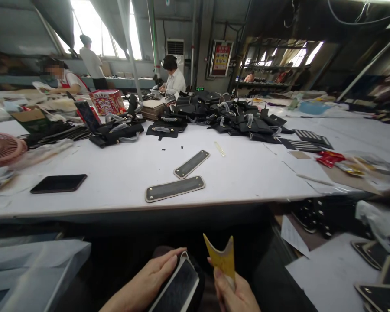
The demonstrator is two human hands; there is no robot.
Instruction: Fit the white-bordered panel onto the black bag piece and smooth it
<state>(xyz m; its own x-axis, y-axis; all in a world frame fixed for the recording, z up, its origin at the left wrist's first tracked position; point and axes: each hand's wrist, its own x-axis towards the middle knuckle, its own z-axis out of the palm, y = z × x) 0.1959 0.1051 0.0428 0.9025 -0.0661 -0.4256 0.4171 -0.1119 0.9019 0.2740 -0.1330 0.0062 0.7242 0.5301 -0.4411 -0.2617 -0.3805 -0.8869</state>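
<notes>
Low in the view, below the table edge, my left hand [156, 273] grips a dark flat panel with a pale edge [178, 288], fingers curled over its top. My right hand [230, 292] pinches a yellow notched card piece [222, 258] and holds it upright beside the panel. On the white table [123, 173] ahead lie two grey oblong panels with pale borders, one near [174, 189] and one farther [191, 164].
A black phone [59, 183] lies at the left, a pink fan [1, 147] beyond it. Piles of black bag parts [234, 115] cover the far table. Dark triangular pieces [380, 268] sit at the lower right. Other people work at the back.
</notes>
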